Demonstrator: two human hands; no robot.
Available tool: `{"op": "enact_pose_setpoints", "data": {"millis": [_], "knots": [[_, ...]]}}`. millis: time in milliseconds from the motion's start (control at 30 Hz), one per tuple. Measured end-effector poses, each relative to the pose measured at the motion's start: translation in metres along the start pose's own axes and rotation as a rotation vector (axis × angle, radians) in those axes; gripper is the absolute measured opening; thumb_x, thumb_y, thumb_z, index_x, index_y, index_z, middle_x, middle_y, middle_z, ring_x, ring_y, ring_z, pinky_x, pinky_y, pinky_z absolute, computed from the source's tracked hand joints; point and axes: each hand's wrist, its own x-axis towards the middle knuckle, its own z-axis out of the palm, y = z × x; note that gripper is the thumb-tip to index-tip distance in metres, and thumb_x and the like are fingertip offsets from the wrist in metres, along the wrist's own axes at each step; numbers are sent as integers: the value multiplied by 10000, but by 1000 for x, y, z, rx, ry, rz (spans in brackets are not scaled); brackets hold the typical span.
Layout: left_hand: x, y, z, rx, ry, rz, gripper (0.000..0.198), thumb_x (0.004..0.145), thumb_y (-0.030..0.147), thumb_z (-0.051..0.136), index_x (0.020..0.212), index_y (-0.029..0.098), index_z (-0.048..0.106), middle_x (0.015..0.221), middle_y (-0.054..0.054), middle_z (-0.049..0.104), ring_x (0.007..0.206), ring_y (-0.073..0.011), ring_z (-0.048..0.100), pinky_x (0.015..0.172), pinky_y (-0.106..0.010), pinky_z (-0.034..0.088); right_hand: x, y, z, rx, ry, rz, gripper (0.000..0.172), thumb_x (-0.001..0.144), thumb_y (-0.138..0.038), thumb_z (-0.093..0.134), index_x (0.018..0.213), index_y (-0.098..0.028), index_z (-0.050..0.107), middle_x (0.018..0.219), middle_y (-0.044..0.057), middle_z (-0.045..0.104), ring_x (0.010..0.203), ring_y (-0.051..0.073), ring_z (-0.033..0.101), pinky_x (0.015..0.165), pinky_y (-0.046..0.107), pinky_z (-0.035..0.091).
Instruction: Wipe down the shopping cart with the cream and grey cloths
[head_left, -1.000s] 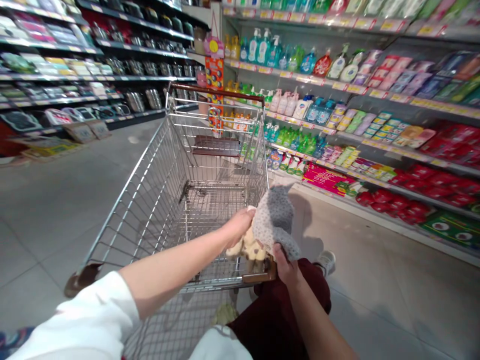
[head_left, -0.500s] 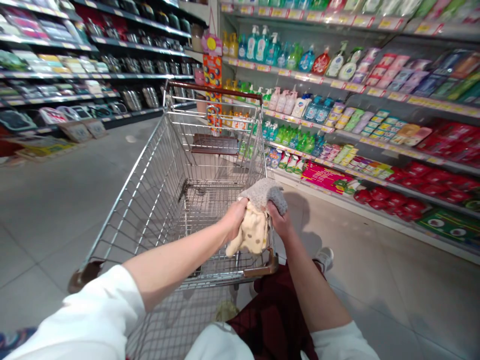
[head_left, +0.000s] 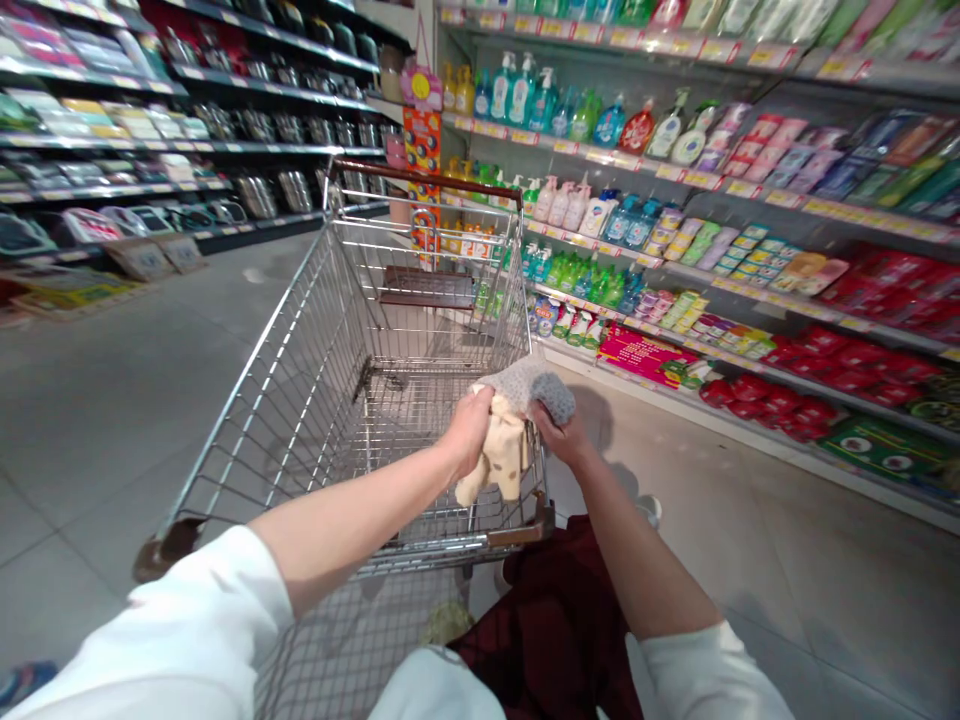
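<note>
Over the near right corner of a wire shopping cart (head_left: 255, 350), both hands hold a soft fabric item. Its upper part is grey speckled cloth (head_left: 517, 383), and below hangs a cream piece with brown spots (head_left: 501, 455); I cannot tell whether these are one thing or two. My left hand (head_left: 470, 425) pinches its left edge, thumb on top. Closed round the grey cloth's right end is my right hand (head_left: 559, 428), its fingers partly hidden under the fabric. The cream piece dangles in limp flaps above the cart's brown corner bumper (head_left: 525, 528).
Shelves of pump bottles (head_left: 517, 90), tubs and red packs (head_left: 885, 365) line the right side. Pots (head_left: 259, 195) and folded goods fill shelves at the far left, with flat boxes (head_left: 150, 257) on the floor before them. Tiled floor (head_left: 97, 420) runs left of the cart.
Both hands keep their grip while the cream piece shifts and its lower flaps spread apart. The view has turned slightly to the right.
</note>
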Motion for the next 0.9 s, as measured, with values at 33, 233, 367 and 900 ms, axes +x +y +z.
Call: {"op": "enact_pose_setpoints", "data": {"millis": [33, 233, 367, 900], "knots": [[0, 0, 0, 10, 5, 1, 188, 757, 355, 557, 814, 178, 591, 704, -7, 669, 623, -155, 627, 664, -271, 511, 13, 3, 2, -25, -6, -5, 255, 765, -449, 621, 647, -225, 649, 683, 33, 660, 742, 196, 619, 810, 319, 512], [-6, 0, 1, 58, -85, 66, 230, 734, 403, 605, 770, 177, 585, 655, 17, 625, 609, -141, 584, 658, -255, 486, 45, 12, 12, -125, -16, -7, 357, 781, -474, 535, 536, -229, 443, 520, -27, 477, 546, 117, 414, 582, 267, 382], [-7, -2, -3, 75, -114, 49, 216, 755, 387, 591, 766, 172, 587, 658, 17, 631, 616, -137, 580, 648, -244, 473, 40, 13, 17, -94, 11, -15, 352, 773, -476, 531, 538, -232, 434, 514, -33, 456, 541, 115, 395, 583, 271, 368], [-16, 6, -7, 589, -440, 137, 242, 835, 390, 486, 720, 184, 540, 656, 15, 558, 589, -126, 505, 588, -227, 386, 37, 13, 25, 28, 80, 76, 300, 742, -492, 601, 611, -222, 590, 622, 14, 629, 644, 176, 570, 704, 319, 513]]}}
